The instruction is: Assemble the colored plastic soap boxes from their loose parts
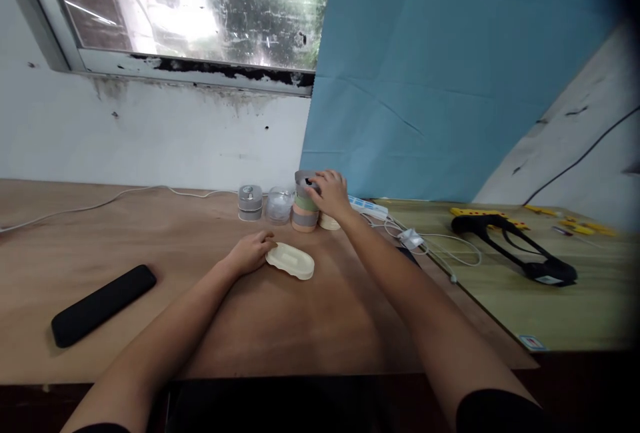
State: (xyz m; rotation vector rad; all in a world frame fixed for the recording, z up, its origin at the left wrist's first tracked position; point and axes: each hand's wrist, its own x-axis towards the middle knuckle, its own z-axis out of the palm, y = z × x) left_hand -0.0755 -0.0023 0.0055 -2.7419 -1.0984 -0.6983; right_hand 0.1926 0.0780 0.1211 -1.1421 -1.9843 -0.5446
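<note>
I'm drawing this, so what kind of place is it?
Probably a simple indoor workroom: there's a long wooden-looking table, a grimy window above it, and a power strip at the back.

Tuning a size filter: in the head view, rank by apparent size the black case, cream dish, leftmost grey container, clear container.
1. Black case
2. Cream dish
3. Leftmost grey container and clear container: too alike to rank.

Apparent size only; both containers sit farther back.

Makeshift workrm, prob — wood tabletop (320,333), pwr strip (369,207) (grimy window (260,16) behind).
</note>
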